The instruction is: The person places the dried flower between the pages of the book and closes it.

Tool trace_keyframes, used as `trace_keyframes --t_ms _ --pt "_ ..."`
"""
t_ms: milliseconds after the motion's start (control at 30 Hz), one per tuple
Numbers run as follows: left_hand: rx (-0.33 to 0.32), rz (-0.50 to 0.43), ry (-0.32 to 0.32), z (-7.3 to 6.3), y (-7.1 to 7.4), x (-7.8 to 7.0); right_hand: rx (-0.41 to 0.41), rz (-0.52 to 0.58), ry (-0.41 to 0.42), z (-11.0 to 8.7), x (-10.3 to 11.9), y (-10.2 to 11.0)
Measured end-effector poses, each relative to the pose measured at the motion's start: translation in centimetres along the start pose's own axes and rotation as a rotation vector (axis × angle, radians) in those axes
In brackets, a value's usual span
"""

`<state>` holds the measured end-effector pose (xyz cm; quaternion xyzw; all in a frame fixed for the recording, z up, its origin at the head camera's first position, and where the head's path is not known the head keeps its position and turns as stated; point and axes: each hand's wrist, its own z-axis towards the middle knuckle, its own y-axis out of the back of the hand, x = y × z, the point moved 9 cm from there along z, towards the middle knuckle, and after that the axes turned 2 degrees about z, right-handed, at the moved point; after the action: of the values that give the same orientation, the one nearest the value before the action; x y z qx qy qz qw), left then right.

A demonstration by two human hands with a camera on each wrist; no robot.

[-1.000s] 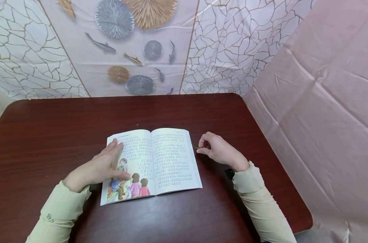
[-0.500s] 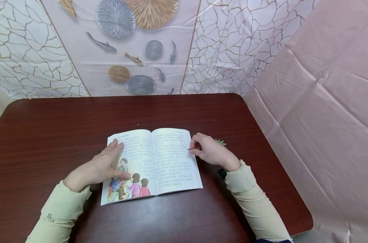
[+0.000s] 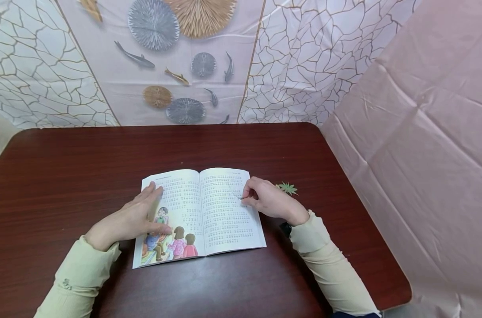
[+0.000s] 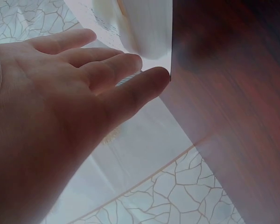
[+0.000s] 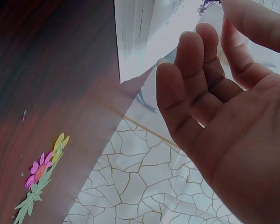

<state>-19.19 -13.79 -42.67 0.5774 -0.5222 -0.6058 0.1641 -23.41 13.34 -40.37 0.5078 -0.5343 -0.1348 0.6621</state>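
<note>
Patterned cloth (image 3: pixel 225 99) hangs behind a dark wood worktop (image 3: pixel 85 163), where a book (image 3: pixel 229 221) lies spread on its back. The left hand (image 3: pixel 127 221) rests on the left page, fingers extended and apart. Over the right page, the right hand (image 3: pixel 273 198) pinches a small purple sprig (image 5: pixel 206 5); whether it touches paper, I cannot tell. Near the book's right side lie a green leaf (image 3: pixel 288 188), a pink flower (image 5: pixel 39 169) and a yellow flower (image 5: pixel 59 145).

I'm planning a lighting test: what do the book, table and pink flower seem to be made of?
The book: paper, probably matt, with thin printed pages arching from the fold. The table: wood or imitation laminate, red-brown, with streaky grain and a soft sheen. The pink flower: thin petals, apparently matt; dried plant, paper or fabric, too small to tell.
</note>
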Motion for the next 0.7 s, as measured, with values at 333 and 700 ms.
trace_keyframes --t_ms 333,700 --pt "0.002 0.001 0.011 0.1 0.1 0.0 0.031 -0.025 0.024 0.3 0.5 -0.7" --pt "-0.003 -0.001 0.017 0.1 0.3 -0.2 0.048 -0.030 0.043 0.6 0.7 -1.4"
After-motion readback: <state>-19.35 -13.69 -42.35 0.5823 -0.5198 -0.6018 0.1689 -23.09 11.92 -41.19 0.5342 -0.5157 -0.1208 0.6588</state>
